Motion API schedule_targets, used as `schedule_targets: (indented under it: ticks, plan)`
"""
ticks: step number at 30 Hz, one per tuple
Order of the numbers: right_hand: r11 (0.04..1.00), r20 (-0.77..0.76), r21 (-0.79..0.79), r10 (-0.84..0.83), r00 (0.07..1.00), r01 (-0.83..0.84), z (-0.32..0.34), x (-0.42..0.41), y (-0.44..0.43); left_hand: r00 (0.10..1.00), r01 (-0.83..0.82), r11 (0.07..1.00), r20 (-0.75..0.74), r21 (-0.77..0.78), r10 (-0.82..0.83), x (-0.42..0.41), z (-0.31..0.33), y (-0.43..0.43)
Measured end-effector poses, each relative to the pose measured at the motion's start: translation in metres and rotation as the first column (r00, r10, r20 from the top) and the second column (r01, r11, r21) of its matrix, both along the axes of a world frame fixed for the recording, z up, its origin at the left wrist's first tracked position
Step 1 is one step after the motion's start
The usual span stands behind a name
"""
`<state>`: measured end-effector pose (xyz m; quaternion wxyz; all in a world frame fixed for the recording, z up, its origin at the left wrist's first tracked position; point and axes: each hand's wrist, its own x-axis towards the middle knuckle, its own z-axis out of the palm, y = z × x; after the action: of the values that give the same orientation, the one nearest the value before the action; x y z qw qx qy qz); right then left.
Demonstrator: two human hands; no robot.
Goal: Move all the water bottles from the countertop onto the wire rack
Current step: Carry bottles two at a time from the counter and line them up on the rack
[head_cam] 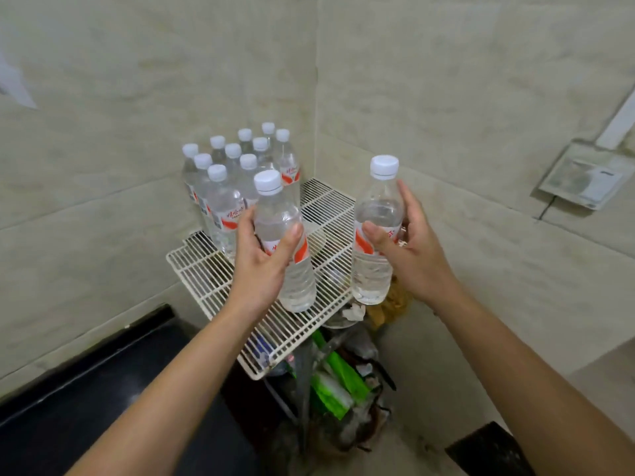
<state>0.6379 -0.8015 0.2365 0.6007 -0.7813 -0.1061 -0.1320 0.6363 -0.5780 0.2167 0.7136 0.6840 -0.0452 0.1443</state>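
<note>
The left hand (261, 266) grips the left water bottle (276, 207) at its red-and-white label. The thumb lies across the near face and the fingers (245, 216) curl round the far side. This bottle is capped, leans slightly to the left, and is held over the front part of the wire rack (213, 280). Whether its base touches the wires cannot be told.

The right hand (417, 259) grips the right water bottle (372, 280) at label height. The thumb presses the near face and the fingers wrap the right side, one fingertip extending up toward the shoulder of the bottle. This bottle is capped and stands upright in the air, just beside the right front edge of the rack, with its base near the rack corner.

A group of bottles (225, 204) stands upright at the rear left of the rack, packed closely against the wall corner. Ten white caps are visible in the group. The left-held bottle is just in front of this group.

The rack is white, set in the corner of two tiled walls (103, 115). A dark table (103, 389) occupies the lower left, with its edge next to the rack. Below the rack lies a bag of mixed packaging (340, 383), including green wrappers. A wall box (584, 176) is mounted at the right.
</note>
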Motion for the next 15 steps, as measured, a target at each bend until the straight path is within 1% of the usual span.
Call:
schedule_targets:
  ticks: [3,8,10,12,15]
  plan:
    - [0.997,-0.044,-0.037,0.06,0.997,-0.062,-0.013,0.046,-0.01,0.999,-0.022,1.0,-0.029,0.013,0.022,0.031,-0.009,-0.012]
    - [0.963,-0.104,-0.112,0.232,0.967,-0.243,-0.029,0.132,-0.02,0.989,-0.125,0.991,-0.08,0.04,0.128,0.079,-0.024,-0.034]
    - [0.939,-0.112,-0.11,0.314,0.943,-0.326,-0.033,0.166,-0.019,0.979,-0.175,0.984,-0.101,0.04,0.178,0.096,-0.028,-0.043]
    - [0.909,-0.12,-0.067,0.401,0.908,-0.411,-0.039,0.197,-0.017,0.961,-0.243,0.969,-0.122,0.051,0.248,0.11,-0.029,-0.053]
    - [0.845,-0.136,-0.054,0.522,0.842,-0.532,-0.049,0.245,-0.018,0.94,-0.291,0.948,-0.147,0.127,0.308,0.128,-0.03,-0.061]
